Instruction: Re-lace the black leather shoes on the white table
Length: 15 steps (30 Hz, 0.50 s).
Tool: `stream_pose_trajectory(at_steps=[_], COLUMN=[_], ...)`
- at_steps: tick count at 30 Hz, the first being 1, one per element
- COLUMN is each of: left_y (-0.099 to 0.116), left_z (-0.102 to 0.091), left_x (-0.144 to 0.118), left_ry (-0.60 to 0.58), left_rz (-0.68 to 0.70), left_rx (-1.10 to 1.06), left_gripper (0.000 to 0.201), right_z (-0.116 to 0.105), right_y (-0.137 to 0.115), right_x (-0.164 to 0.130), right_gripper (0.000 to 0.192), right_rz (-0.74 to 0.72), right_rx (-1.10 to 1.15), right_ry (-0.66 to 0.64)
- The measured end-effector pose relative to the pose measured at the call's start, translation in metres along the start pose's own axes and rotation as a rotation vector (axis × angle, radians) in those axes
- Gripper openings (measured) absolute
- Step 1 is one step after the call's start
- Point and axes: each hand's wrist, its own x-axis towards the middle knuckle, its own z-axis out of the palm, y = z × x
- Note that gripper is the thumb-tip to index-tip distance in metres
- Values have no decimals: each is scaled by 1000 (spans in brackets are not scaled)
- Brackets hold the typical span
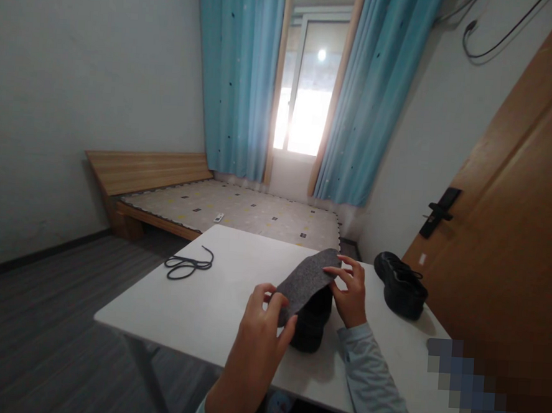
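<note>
Between left hand (262,321) and right hand (352,292), held, spans the grey insole (304,280).

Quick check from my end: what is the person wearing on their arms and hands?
Both hands are bare: no gloves, rings or watch show. The right hand comes out of a long pale blue sleeve reaching the wrist. The left hand shows only a sliver of pale blue sleeve at the frame's bottom.

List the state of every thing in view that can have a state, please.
Grey insole: held above a shoe by both hands.
Left hand: gripping the insole's near end.
Right hand: pinching its far end.
Shoe under insole: on table.
Second shoe: on table, laced.
Loose lace: lying on table.
Curtains: parted.
</note>
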Motion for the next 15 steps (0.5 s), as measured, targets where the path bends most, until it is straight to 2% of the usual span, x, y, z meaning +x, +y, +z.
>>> stream_pose_trajectory(at_steps=[5,9,13,15], left_y=[2,14,23,19], left_z=[-6,-22,-39,-40], left_x=[-11,-16,1,19], left_ry=[-155,-382,-643,-637], left_rz=[-14,-19,-46,-14], left_rx=[28,59,141,187], left_gripper=[32,42,35,36], right_z=[-1,0,1,1], right_y=[-2,1,2,1], right_x=[0,-1,-2,-2], right_gripper=[17,18,20,23], right_rz=[-7,2,-6,5], right_rx=[40,82,167,211], right_ry=[10,5,-7,-28])
